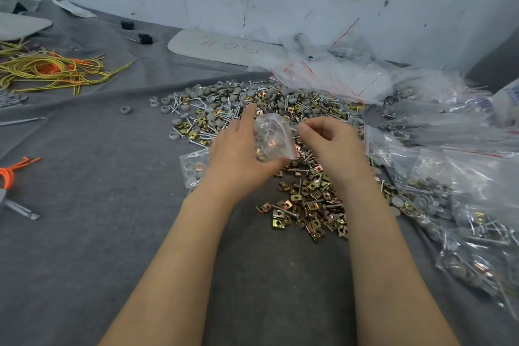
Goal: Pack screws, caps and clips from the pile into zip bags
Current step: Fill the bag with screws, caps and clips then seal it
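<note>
A big pile of grey caps, silver screws and brass clips (252,104) lies on the grey cloth (84,205) in the middle. Nearer to me lies a patch of mostly brass clips (311,211). My left hand (238,154) holds a small clear zip bag (271,139) with some parts inside, just above the pile. My right hand (328,140) has its fingers curled and pinches the bag's upper edge from the right. A filled bag (192,168) lies flat under my left wrist.
Empty zip bags with red strips (331,73) are heaped at the back right. Several filled bags (455,205) lie along the right side. Yellow and orange cords (53,70) lie at the left, a white board (224,46) by the wall, a metal tool (19,208) at left.
</note>
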The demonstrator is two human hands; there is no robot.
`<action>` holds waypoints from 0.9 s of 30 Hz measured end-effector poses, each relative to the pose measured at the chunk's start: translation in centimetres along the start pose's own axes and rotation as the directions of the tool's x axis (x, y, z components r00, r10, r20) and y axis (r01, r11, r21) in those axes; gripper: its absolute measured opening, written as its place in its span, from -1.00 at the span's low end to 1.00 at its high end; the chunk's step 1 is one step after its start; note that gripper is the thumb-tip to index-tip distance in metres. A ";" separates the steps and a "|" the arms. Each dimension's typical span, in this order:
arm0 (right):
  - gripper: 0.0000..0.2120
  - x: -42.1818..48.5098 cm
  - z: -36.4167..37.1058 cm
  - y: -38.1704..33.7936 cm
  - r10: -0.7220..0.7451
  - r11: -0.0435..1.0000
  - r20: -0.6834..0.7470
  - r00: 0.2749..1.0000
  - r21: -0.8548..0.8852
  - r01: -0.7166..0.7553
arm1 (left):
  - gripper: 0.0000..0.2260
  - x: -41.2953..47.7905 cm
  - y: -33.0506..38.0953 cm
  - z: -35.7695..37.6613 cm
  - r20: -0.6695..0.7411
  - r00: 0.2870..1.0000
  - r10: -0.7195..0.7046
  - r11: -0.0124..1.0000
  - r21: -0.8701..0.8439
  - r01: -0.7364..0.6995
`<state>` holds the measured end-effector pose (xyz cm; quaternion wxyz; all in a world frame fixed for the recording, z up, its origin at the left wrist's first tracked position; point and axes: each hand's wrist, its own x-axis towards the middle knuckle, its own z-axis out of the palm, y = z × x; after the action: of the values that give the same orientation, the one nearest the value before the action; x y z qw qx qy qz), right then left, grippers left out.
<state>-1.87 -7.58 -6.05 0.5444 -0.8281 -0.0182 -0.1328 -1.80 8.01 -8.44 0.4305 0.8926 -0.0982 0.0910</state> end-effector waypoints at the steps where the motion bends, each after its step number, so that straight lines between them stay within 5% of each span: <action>1: -0.87 -0.1 0.3 -0.2 -0.010 1.000 0.065 0.998 0.009 0.009 | -0.04 0.0 0.1 0.1 0.005 1.000 0.000 1.000 0.007 0.000; 4: -0.86 -0.3 0.9 -0.5 -0.022 0.995 0.156 0.987 0.100 0.007 | -0.04 0.0 0.0 0.2 0.010 1.000 -0.020 1.000 -0.007 0.020; 6: -0.85 0.0 0.5 -0.2 -0.023 0.996 0.042 0.999 0.088 0.019 | -0.06 0.0 0.0 0.2 -0.004 0.999 -0.040 0.998 -0.045 0.039; 9: -0.86 0.2 -0.2 0.6 -0.006 0.969 -0.081 0.997 -0.246 -0.014 | -0.10 0.0 0.0 0.0 -0.050 0.997 -0.059 0.996 -0.070 0.055; 12: -0.80 0.2 0.2 1.4 0.132 0.774 0.081 0.988 -0.632 -0.052 | -0.12 -0.1 -0.1 -0.1 -0.067 0.996 -0.066 0.995 -0.083 0.061; 15: -0.82 0.1 1.1 1.6 0.161 0.678 0.072 0.984 -0.733 -0.058 | -0.13 0.0 -0.1 -0.2 -0.082 0.994 -0.069 0.994 -0.092 0.062; 22: -0.92 0.2 1.2 1.8 0.081 0.771 -0.005 0.997 -0.634 -0.066 | -0.14 0.0 -0.1 -0.1 -0.090 0.993 -0.079 0.994 -0.089 0.070; 27: -0.89 0.2 0.5 0.7 0.027 0.996 -0.222 0.975 -0.072 -0.044 | -0.11 -0.1 0.1 0.0 -0.043 0.996 -0.073 0.996 -0.057 0.071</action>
<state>-1.43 -7.41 -6.87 0.5132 -0.8286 0.0621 -0.2147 -1.89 7.99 -8.41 0.4603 0.8809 -0.0586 0.0928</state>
